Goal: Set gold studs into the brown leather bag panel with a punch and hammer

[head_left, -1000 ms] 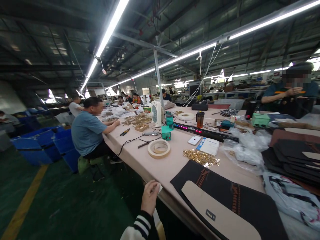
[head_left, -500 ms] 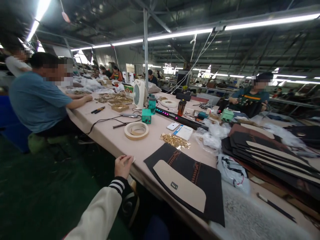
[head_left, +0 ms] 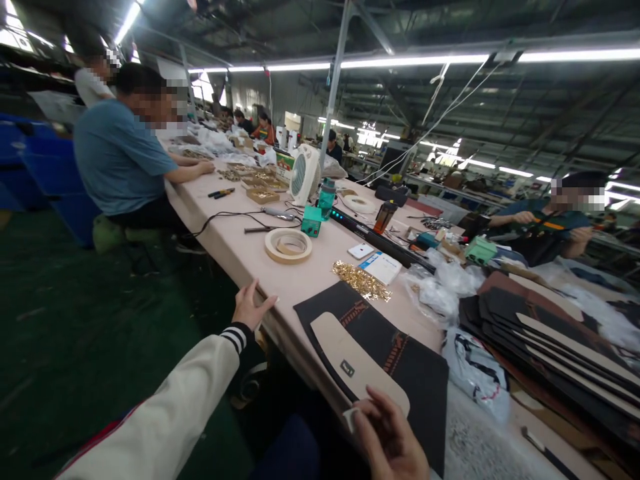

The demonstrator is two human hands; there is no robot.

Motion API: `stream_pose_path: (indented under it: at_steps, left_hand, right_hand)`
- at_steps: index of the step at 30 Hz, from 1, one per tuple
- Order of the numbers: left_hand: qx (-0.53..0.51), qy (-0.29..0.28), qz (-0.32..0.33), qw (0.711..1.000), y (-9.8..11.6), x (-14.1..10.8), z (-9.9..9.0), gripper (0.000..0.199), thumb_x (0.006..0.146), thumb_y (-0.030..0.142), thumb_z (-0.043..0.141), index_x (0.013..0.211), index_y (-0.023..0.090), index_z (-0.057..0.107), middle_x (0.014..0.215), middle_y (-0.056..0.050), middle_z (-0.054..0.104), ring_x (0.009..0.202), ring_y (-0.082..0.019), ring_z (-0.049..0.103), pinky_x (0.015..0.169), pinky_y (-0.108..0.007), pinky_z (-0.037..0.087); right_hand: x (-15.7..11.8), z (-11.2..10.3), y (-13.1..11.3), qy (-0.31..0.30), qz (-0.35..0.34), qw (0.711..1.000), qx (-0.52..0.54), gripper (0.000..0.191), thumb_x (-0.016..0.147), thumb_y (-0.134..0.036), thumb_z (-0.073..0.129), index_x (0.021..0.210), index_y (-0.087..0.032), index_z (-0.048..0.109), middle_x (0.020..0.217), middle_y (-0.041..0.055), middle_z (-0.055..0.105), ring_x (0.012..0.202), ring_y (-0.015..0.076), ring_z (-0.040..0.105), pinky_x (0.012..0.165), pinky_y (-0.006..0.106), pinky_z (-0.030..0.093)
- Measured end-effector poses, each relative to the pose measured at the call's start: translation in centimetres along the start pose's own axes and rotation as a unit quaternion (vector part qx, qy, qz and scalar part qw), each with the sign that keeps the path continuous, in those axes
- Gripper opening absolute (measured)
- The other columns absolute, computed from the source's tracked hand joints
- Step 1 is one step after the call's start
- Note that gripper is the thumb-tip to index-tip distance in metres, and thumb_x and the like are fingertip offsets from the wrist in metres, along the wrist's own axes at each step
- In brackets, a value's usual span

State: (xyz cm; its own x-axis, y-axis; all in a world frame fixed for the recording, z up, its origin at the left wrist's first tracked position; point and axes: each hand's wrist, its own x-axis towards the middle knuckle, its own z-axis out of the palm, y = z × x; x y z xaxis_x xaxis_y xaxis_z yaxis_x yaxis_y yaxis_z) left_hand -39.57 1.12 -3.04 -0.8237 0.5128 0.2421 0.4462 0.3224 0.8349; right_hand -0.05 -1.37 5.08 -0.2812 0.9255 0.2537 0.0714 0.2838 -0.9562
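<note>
My left hand (head_left: 251, 307) is at the near edge of the table, its thumb and fingers apart. A tiny pale bit shows at its thumb tip; I cannot tell what it is. My right hand (head_left: 387, 433) is at the bottom, in front of the dark panel, with a small white piece (head_left: 350, 419) pinched between thumb and finger. Flat on the table lies a black leather-like panel (head_left: 425, 367) with brown stitched straps. On it rests a beige flap piece (head_left: 330, 337) bearing a small dark label (head_left: 347, 368).
Tape rolls (head_left: 289, 247), gold metal pieces (head_left: 362, 280), a phone (head_left: 361, 251) and a green box (head_left: 312, 221) lie beyond. Stacked panels (head_left: 545, 360) and a plastic bag (head_left: 475, 370) are at right. A co-worker (head_left: 120, 153) sits at left.
My right hand has come into view at the bottom with the white piece. My left hand's fingers have spread from a pinch. The view has turned left and tilted.
</note>
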Motion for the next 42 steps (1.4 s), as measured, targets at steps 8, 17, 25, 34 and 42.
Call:
stream_pose_path:
  at_steps: [8, 17, 25, 34, 42]
  left_hand:
    - [-0.003, -0.050, 0.170, 0.984, 6.4, -4.4, -1.0, 0.047, 0.091, 0.031, 0.060, 0.137, 0.020, 0.056, 0.144, -0.013, 0.052, 0.140, -0.033, 0.044, 0.123, -0.056, 0.030]
    - [-0.082, -0.254, 0.325, 0.907, 11.4, -16.0, 1.8, 0.029, 0.090, 0.018, 0.065, 0.118, 0.024, 0.066, 0.119, -0.006, 0.070, 0.120, -0.025, 0.060, 0.109, -0.045, 0.046]
    - [-0.075, -0.259, 0.314, 0.910, 11.0, -16.5, 2.2, 0.033, 0.088, 0.016, 0.065, 0.120, 0.023, 0.063, 0.123, -0.007, 0.067, 0.126, -0.026, 0.055, 0.113, -0.046, 0.042]
    - [-0.076, -0.248, 0.345, 0.902, 10.2, -16.5, 2.4, 0.028, 0.093, 0.019, 0.062, 0.121, 0.025, 0.064, 0.123, -0.006, 0.068, 0.126, -0.024, 0.055, 0.112, -0.044, 0.045]
    - [-0.055, -0.220, 0.388, 0.893, 10.2, -16.8, 2.5, 0.028, 0.099, 0.018, 0.054, 0.122, 0.028, 0.068, 0.121, -0.006, 0.065, 0.125, -0.024, 0.054, 0.109, -0.044, 0.047]
  right_hand:
    - [7.3, -0.9, 2.0, -0.015, 0.100, 0.995, -0.017, 0.056, 0.084, -0.053, 0.075, 0.124, -0.015, 0.063, 0.103, 0.0091, 0.079, 0.101, 0.0245, 0.075, 0.092, 0.033, 0.059]
    - [8.6, 0.9, 3.7, -0.060, 0.096, 0.989, -0.094, 0.044, 0.081, -0.048, 0.071, 0.114, -0.019, 0.069, 0.092, 0.0063, 0.081, 0.088, 0.0262, 0.077, 0.083, 0.034, 0.058]
    - [9.1, 0.9, 3.1, -0.128, 0.090, 0.975, -0.156, 0.036, 0.084, -0.042, 0.066, 0.113, -0.020, 0.067, 0.093, 0.0055, 0.081, 0.092, 0.0260, 0.076, 0.088, 0.036, 0.055]
    - [9.3, 0.9, 3.7, -0.138, 0.063, 0.972, -0.177, 0.030, 0.087, -0.038, 0.063, 0.110, -0.021, 0.068, 0.095, 0.0062, 0.080, 0.092, 0.0262, 0.076, 0.089, 0.037, 0.054]
    - [8.7, 1.0, 4.1, -0.133, 0.054, 0.973, -0.182, 0.030, 0.090, -0.040, 0.061, 0.113, -0.022, 0.068, 0.100, 0.0063, 0.079, 0.096, 0.0247, 0.075, 0.090, 0.037, 0.055]
